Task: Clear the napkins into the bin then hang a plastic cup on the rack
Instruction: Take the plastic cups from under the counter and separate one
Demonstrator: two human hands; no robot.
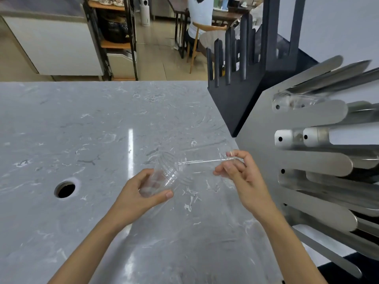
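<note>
No napkins show anywhere on the grey marble countertop (102,124), so the clearing half looks done and the person seems to be on the cup-hanging half now. Both hands are at lower centre of the frame, working on clear plastic cups: the left hand (141,193) is curled around the ribbed base end of a clear plastic cup (162,179), thumb underneath and fingers wrapped over the far side, while the right hand (240,177) pinches the rim of a second clear cup (205,160) between thumb and forefinger, the other fingers loosely bent. It reads like two nested cups being pulled apart, though the plastic is so see-through that the count could be off; two is the best guess. The steel cup rack (307,165) fills the right side of the frame, with flat rounded prongs fanning out toward the hands, roughly seven or eight in view, and what looks like one clear cup already on an upper prong (295,99). Next move, probably: finish separating one cup, turn its mouth toward a free prong and slide it on, gently since the thin plastic will buckle if squeezed. Also counted: one round bin hole (65,188) in the counter at lower left, and one dark slotted holder (235,83) at upper centre right.
</note>
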